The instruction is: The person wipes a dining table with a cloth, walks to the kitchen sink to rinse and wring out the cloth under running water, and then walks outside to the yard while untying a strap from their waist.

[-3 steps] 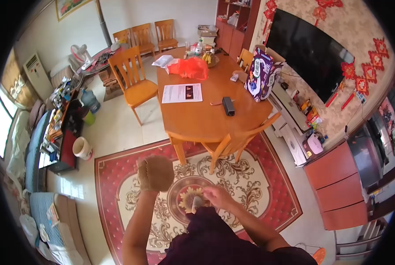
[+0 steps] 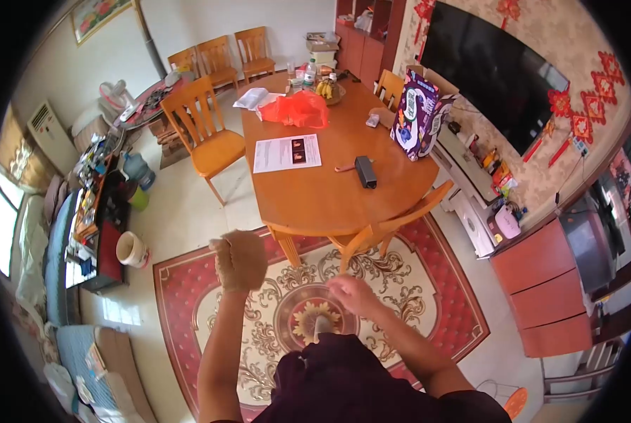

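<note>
I stand on the rug, the table before me. On it, the paper lies left of the case, the bag beyond, the carton at right. Left of the table stands a chair.

Daylight from the left window — glare on the floor — strong fisheye bowing, black corners.

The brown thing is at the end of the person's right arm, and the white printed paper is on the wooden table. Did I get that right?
Not quite. The head view shows the brown thing at the end of the left arm, not the right arm. The white printed paper is on the wooden table, just as you said.
</note>
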`<state>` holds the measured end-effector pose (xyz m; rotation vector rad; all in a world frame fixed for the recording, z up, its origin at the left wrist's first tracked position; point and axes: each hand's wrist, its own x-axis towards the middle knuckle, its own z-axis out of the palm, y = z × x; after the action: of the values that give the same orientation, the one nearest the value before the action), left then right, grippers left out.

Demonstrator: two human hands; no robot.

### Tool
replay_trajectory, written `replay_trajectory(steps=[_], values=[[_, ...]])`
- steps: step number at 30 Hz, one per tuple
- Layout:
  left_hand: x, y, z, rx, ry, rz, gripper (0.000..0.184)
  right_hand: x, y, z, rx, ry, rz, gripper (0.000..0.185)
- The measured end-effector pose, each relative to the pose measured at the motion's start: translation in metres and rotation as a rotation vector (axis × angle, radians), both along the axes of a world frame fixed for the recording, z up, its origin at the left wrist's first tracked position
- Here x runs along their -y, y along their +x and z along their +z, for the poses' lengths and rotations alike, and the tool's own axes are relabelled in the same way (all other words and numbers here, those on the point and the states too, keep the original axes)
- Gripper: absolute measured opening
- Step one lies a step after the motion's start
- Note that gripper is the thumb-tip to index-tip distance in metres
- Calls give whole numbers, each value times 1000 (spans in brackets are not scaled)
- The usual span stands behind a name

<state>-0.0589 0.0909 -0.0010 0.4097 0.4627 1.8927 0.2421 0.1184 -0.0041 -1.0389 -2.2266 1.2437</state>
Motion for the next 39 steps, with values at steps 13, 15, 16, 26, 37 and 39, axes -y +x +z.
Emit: replay_trajectory(steps=[13, 15, 16, 26, 37, 39], values=[[-222, 7, -146, 3851, 916, 17, 72, -313, -58, -58, 458, 287, -502, 49], [-246, 1, -149, 3865, 912, 185, 76, -350, -68, -67, 593, 297, -599, 58], [-258, -4, -153, 3895, 808, 211, 76, -363, -76, -70, 651, 331, -617, 58], [-437, -14, -168, 3987, 497, 82, 65, -454, -120, -112, 903, 455, -545, 50], [-385, -31, -161, 3876, -489, 805, 61, -404, -75, -80, 917, 321, -502, 46], [-419, -7, -172, 3884, -452, 689, 61, -404, -70, -85, 959, 350, -514, 43]])
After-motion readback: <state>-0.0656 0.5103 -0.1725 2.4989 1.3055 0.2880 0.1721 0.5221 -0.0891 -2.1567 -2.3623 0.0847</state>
